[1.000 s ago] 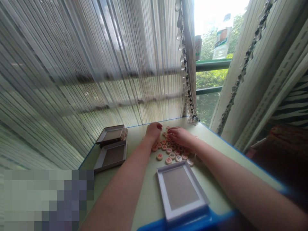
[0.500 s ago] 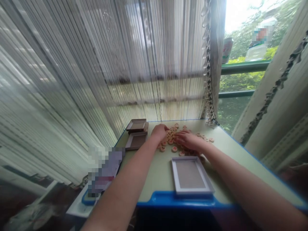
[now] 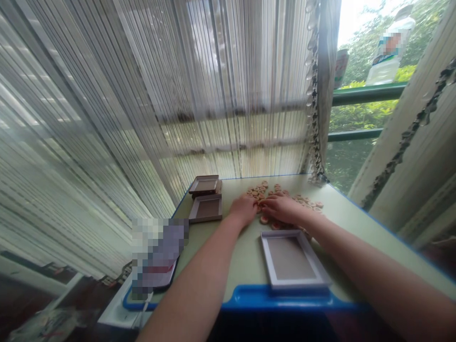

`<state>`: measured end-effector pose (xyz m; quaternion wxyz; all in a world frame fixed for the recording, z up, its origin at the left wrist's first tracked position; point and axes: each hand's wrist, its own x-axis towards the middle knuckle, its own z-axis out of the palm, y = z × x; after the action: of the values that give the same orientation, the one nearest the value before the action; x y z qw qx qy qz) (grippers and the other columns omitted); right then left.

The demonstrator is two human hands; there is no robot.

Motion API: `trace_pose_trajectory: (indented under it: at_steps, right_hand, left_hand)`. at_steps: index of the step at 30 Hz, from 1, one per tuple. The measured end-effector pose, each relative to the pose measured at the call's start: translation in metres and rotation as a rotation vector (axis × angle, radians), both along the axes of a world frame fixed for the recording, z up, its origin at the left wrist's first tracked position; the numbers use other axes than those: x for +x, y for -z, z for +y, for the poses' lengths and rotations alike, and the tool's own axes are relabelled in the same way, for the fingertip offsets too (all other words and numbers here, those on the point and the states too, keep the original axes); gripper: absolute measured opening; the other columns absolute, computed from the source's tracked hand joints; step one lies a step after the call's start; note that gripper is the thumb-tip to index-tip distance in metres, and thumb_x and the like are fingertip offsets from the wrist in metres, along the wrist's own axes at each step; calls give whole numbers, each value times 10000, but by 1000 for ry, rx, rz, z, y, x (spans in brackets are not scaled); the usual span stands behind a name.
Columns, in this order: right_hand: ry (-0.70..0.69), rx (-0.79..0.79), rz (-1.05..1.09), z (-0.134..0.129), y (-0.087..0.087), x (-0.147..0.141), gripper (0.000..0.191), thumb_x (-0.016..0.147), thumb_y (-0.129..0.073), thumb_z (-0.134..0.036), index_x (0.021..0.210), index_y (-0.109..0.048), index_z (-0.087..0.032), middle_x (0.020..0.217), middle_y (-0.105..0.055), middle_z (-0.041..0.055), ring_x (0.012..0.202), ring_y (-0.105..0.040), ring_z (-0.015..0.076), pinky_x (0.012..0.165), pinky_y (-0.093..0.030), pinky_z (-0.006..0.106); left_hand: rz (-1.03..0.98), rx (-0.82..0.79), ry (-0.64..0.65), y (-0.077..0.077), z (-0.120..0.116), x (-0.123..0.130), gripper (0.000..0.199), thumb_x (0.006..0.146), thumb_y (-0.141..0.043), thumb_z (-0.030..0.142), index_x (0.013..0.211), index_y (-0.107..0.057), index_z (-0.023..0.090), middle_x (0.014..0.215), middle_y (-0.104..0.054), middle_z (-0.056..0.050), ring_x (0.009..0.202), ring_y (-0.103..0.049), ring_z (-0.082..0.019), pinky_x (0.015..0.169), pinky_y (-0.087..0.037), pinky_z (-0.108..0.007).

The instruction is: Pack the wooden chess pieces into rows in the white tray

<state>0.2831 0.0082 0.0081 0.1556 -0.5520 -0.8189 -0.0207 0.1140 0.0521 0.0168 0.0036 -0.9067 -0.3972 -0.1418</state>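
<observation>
Nearest, a shallow pale-rimmed tray (image 3: 292,259) lies between the forearms at the tabletop's (image 3: 245,266) blue front edge; only its bare floor shows. Beyond it, wooden Chinese chess pieces (image 3: 264,220) spread around and under both hands. The left hand (image 3: 244,209) curls at the pieces' left side; whether it grips one I cannot tell. The right hand (image 3: 283,208) lies palm down over them, unclenched, though its fingertips may hide a piece.

Handling these discs well calls, I judge, for low, light fingers that slide a few at once, without stacking or scattering them, and forearms kept clear of the near tray.

Farther left sit one more pale-rimmed tray (image 3: 206,208) and, behind it, one brown-rimmed tray (image 3: 205,184) atop a stack. Well over a dozen pieces show; overlap prevents an exact count. Outside stand one can (image 3: 341,69) and one bottle (image 3: 384,71).
</observation>
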Motion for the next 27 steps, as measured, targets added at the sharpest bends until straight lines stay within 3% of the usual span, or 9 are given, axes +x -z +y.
trace_pose_trajectory:
  at_steps: [6,15,21,27]
  right_hand:
    - [29,5,-14,-2,-4,-3,364,864,-406,-428,1045,-655,-234,1058,-624,90,1015,-512,247,898,-358,381]
    - [-44,88,20,0,-2,-1,314,864,-430,-360,984,-692,-237,1156,-586,79,1043,-515,238,946,-370,394]
    - [-145,56,183,-1,-3,-2,315,873,-409,-279,887,-709,-181,1025,-661,76,934,-593,182,856,-443,283]
    - [-120,-41,132,-6,-7,-4,297,854,-429,-308,869,-712,-220,918,-700,51,854,-620,191,803,-455,284]
  left_hand:
    - [23,30,-35,-2,-2,1,288,840,-397,271,887,-674,205,967,-666,-62,961,-562,-208,871,-427,-323]
    - [29,43,56,-2,-4,8,283,818,-426,222,979,-658,204,1008,-665,-59,992,-554,-205,912,-406,-323]
    - [21,59,43,-1,-2,2,258,802,-436,217,888,-678,191,977,-672,-62,992,-543,-205,903,-408,-315]
    - [-21,41,22,4,5,-2,265,803,-427,201,888,-678,201,961,-671,-47,968,-547,-192,908,-405,-306]
